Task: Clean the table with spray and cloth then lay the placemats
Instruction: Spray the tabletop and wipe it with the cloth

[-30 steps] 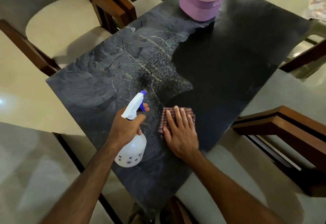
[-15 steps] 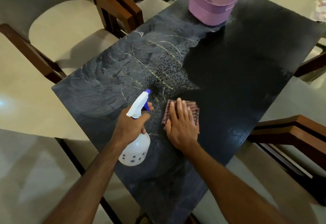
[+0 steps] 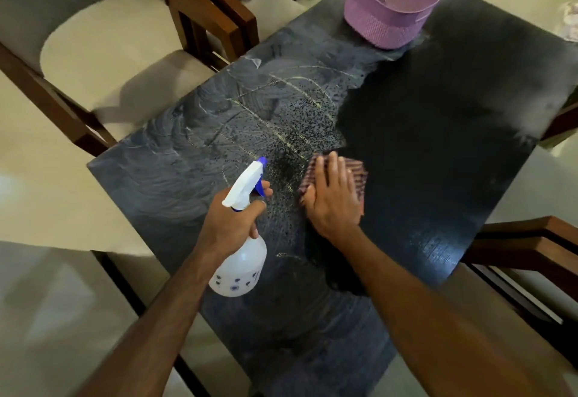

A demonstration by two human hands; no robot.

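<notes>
The dark tabletop [image 3: 438,152] is wet with spray droplets and wipe streaks across its left half. My left hand [image 3: 230,224] grips the neck of a white spray bottle [image 3: 239,268] with a blue trigger, its nozzle pointing toward the far right over the droplets. My right hand [image 3: 333,199] lies flat, fingers spread, pressing a folded checked cloth [image 3: 356,174] onto the table just right of the bottle. No placemats are in view.
A purple plastic basket [image 3: 391,8] stands at the table's far end. Wooden chairs with cream cushions [image 3: 106,52] stand along the left side, and another wooden chair frame [image 3: 528,246] is at the right. Pale floor tiles surround the table.
My right hand has slid the cloth a little away from me, toward the wet speckled patch. My left hand keeps the bottle in much the same pose. The view has shifted slightly.
</notes>
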